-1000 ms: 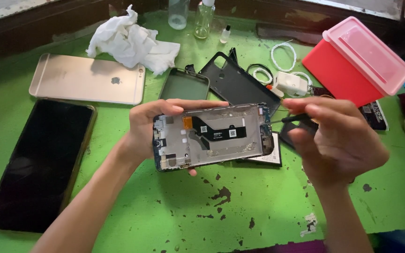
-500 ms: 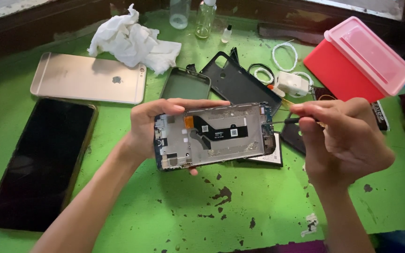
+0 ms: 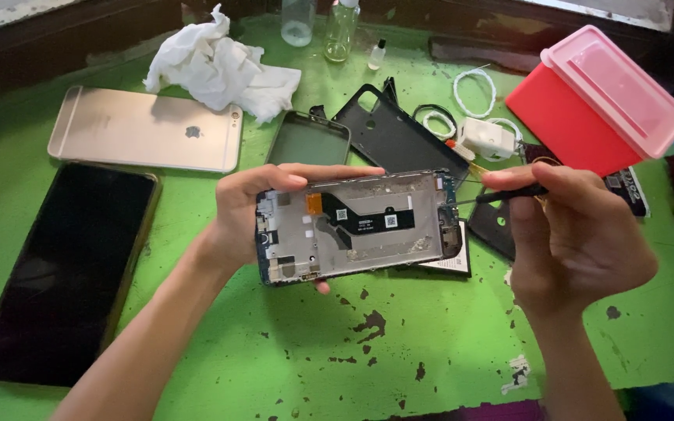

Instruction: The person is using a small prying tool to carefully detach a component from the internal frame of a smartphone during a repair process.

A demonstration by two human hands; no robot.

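Observation:
My left hand (image 3: pixel 247 214) grips an opened phone frame (image 3: pixel 356 226) by its left end, held level above the green table, its inner metal plate and black flex strip facing up. My right hand (image 3: pixel 575 234) pinches a thin black tool (image 3: pixel 501 193) whose tip touches the frame's right end. Under the frame lies a flat battery-like slab (image 3: pixel 450 265), partly hidden.
On the green table (image 3: pixel 399 343) lie a large black phone (image 3: pixel 60 265) at left, a gold phone (image 3: pixel 146 129) face down, crumpled white tissue (image 3: pixel 216 66), a dark case (image 3: pixel 308 140), a black back cover (image 3: pixel 395 132), white cables (image 3: pixel 473 93), a red box with pink lid (image 3: pixel 602 97), small bottles (image 3: pixel 341 27).
My right hand has shifted slightly, bringing the tool tip against the frame's right end. The left hand and frame stay almost still.

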